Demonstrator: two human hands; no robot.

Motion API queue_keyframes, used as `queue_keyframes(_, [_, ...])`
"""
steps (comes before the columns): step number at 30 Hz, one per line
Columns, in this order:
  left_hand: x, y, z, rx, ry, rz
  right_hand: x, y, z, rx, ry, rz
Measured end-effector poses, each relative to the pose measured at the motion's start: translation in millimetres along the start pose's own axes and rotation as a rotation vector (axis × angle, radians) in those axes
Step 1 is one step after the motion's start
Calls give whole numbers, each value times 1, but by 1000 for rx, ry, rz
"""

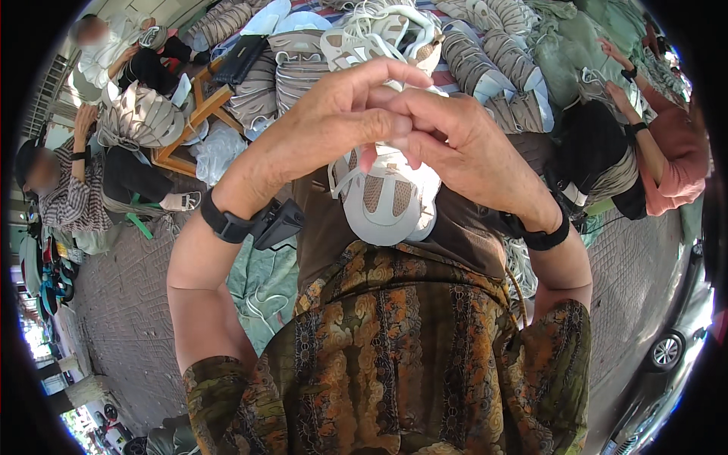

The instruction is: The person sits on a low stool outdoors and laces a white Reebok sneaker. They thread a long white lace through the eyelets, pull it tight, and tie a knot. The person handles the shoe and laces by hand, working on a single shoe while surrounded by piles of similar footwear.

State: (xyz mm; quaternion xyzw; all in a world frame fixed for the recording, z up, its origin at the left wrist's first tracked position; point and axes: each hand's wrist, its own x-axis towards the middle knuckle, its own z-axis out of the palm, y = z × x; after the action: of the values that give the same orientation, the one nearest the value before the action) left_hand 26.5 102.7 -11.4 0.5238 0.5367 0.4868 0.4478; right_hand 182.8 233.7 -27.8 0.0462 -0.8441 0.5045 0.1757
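Grip-wise, left hand (341,114) and right hand (462,144) meet over a mesh-toed shoe upper (381,214), can't tell if anything's pinched.

One left hand (334,125) and one right hand (474,152), two dark wristbands (227,226) just behind them, three other people (675,167), one black pouch (241,61), one wooden frame (214,104), one clear plastic bag (220,155) and one car wheel (667,351) showed; the shoe uppers (381,208) were too crowded to count

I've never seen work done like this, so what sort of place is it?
Probably an outdoor, street-side spot for handling shoes: stacked shoe uppers lie ahead, brick-like paving shows below, and a car stands at the right.
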Motion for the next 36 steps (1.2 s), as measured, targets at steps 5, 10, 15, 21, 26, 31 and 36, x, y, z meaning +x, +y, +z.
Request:
queue_keyframes(5, [3,-7,-2,-5,-71,-120,-9,9,0,66,6,43])
queue_keyframes(10, [-11,-18,-20,87,-48,-191,-16,28,-9,19,106,45])
queue_keyframes(15, [-14,-31,-23,154,-37,-194,-14,38,-4,61,55,76])
queue_keyframes(21, [12,-20,-11,46,-22,-214,-5,39,0,-255,160,32])
queue_keyframes(26, [21,-14,-15,177,-45,-278,-10,47,-5,-54,201,95])
queue_keyframes(31, [19,-35,-23,437,120,-73,-14,65,-22,78,175,184])
queue_keyframes(36, [23,-50,-26,656,239,-9,-26,107,-10,-49,285,200])
